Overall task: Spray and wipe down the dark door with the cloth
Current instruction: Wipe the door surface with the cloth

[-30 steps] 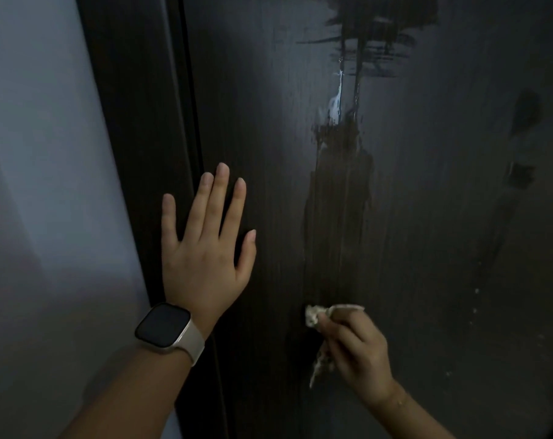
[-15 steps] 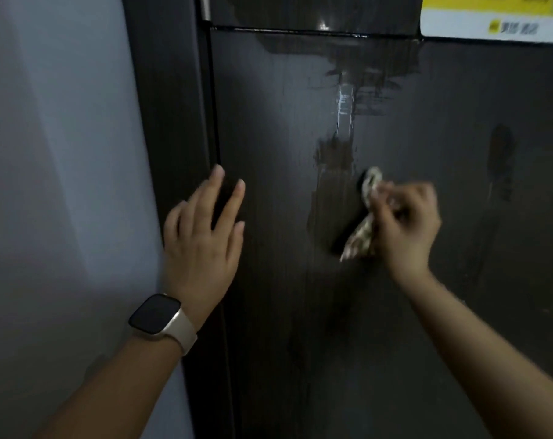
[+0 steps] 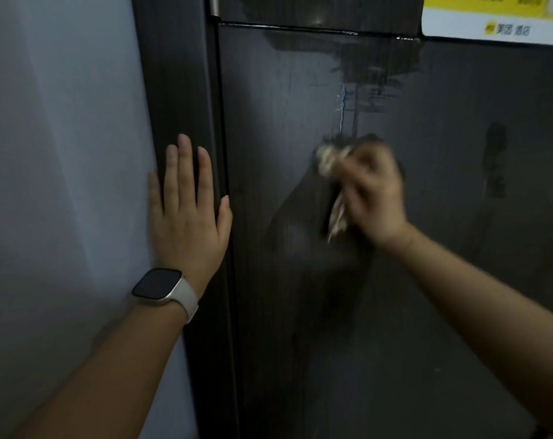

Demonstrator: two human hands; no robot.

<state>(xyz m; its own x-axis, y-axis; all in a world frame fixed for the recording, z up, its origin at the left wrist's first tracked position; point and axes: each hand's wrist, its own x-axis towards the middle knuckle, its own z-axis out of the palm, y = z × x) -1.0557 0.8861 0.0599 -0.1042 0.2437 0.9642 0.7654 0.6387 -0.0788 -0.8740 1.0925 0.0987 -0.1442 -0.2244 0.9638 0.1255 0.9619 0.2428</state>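
My right hand point(image 3: 375, 198) is squeezed around the cloth point(image 3: 327, 160). My fingers are curled on it, and I hold it flat against the dark door point(image 3: 300, 312). The cloth is small, pale and crumpled. One bit pokes out past my fingers at about 10 o'clock from my hand, and a thin tail hangs down under my hand at about 7 o'clock. My right hand looks blurry.

My left hand point(image 3: 189, 217) is loose and flat, holding nothing. My fingers are straight and point up to 12 o'clock. It rests on the dark frame point(image 3: 173, 90) just beside the door's edge, and my thumb touches the crack there. It sits at about 9 o'clock from my right hand. A watch point(image 3: 162, 288) with a black face and a pale band is on my left wrist.

The door fills the middle and right of what I see. It has wet smears up at 12 o'clock from the cloth, and a shiny drip line runs down toward it. A yellow and white sticker point(image 3: 497, 23) is at about 1 o'clock. A pale wall point(image 3: 62, 153) is far over at 9 o'clock.
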